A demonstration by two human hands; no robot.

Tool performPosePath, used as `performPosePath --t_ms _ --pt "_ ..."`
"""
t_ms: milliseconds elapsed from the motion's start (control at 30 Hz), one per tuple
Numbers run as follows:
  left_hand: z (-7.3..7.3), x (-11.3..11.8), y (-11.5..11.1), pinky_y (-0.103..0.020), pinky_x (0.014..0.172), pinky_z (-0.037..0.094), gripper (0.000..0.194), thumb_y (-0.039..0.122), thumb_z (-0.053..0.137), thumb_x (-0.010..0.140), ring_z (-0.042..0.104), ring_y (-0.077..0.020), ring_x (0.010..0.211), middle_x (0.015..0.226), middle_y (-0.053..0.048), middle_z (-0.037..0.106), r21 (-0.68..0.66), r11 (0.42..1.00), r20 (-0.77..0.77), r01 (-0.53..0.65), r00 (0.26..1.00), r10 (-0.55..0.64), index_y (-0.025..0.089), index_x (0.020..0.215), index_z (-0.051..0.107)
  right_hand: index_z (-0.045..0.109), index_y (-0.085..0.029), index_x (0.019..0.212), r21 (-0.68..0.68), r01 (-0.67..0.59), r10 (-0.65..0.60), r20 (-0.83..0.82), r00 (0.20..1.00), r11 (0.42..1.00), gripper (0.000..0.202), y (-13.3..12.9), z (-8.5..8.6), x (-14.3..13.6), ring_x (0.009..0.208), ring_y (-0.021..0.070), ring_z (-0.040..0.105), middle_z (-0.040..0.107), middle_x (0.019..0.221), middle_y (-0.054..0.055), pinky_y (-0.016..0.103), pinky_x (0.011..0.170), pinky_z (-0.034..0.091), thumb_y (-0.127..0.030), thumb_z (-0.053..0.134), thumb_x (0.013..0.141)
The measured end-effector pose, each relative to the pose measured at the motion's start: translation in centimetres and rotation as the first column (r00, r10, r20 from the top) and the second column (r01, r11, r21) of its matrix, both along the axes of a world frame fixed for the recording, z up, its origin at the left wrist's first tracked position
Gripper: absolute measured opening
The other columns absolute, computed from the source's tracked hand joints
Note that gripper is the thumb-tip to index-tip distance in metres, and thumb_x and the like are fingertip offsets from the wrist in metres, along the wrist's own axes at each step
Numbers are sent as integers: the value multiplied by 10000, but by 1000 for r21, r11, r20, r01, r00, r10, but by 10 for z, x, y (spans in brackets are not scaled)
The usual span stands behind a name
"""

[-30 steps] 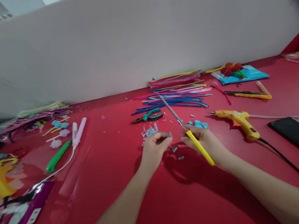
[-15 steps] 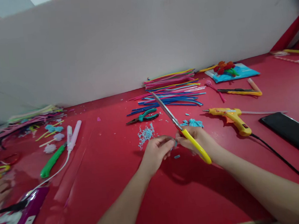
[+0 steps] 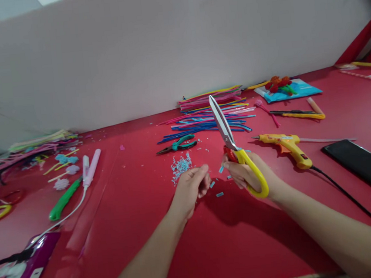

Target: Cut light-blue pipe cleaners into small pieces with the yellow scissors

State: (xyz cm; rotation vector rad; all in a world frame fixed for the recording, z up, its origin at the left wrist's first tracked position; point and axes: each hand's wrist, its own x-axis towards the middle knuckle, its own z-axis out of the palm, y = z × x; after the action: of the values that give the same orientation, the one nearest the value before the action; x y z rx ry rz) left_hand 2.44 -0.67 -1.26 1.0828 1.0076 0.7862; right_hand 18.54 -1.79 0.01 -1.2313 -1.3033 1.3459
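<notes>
In my right hand [image 3: 246,174] is a pair of scissors [image 3: 225,128] with yellow and red handles, the blades nearly together and pointing up and away. A small blue piece [image 3: 221,169] shows by that hand's thumb tip; I cannot tell if it is gripped or falling. My left hand [image 3: 192,186] is closed, thumb against curled fingers, and whatever is inside is hidden. Between the hands, short cut blue pieces [image 3: 219,194] lie on the red table [image 3: 197,260]. Just beyond my left hand is a heap of fine blue clippings [image 3: 180,166].
Teal-handled pliers [image 3: 178,145] lie in front of many coloured pipe cleaners [image 3: 210,121]. To the right are a yellow glue gun [image 3: 284,144] with its cord and a black phone [image 3: 361,163]. Leftward lie a pink corded tool [image 3: 92,170], a green-handled tool [image 3: 65,198] and a purple device [image 3: 41,262].
My hands have drawn apart. The scissors have swung more upright and moved right. More blue pieces show between my hands. Another person's hand at the far left has gone from view.
</notes>
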Motion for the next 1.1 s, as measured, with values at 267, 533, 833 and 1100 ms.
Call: performPosePath --t_ms 267,533,833,1100 --pt "10 6 -7 -172 401 260 165 287 597 669 406 -39 432 604 -8 558 -100 994 100 52 994 -42 126 687 564 471 -175 636 5 -55 55 68 996 998 119 -3 2 -2 298 56 351 361 335 -96 185 361 322 -267 476 711" --pt "6 5 -5 -174 409 278 145 270 583 683 406 -39 431 578 5 542 9 999 32 34 999 -34 127 680 560 475 -175 674 -39 -27 28 19 999 999 72 -1 0 -2 280 43 318 353 346 -109 161 309 268 -237 510 669" --pt "4 -6 4 -218 508 322 249 341 464 764 413 -84 505 535 26 453 347 935 -348 67 935 62 156 611 529 475 -181 651 29 202 -202 289 936 979 106 13 3 24 319 59 325 337 367 -89 187 341 259 -286 485 647" --pt "-15 -19 21 -231 599 350 56 232 508 721 419 -93 586 718 11 499 578 801 -597 158 750 284 179 724 523 467 -175 553 106 163 -176 844 506 981 162 40 -12 63 415 104 391 440 437 -7 234 422 229 -307 463 646"
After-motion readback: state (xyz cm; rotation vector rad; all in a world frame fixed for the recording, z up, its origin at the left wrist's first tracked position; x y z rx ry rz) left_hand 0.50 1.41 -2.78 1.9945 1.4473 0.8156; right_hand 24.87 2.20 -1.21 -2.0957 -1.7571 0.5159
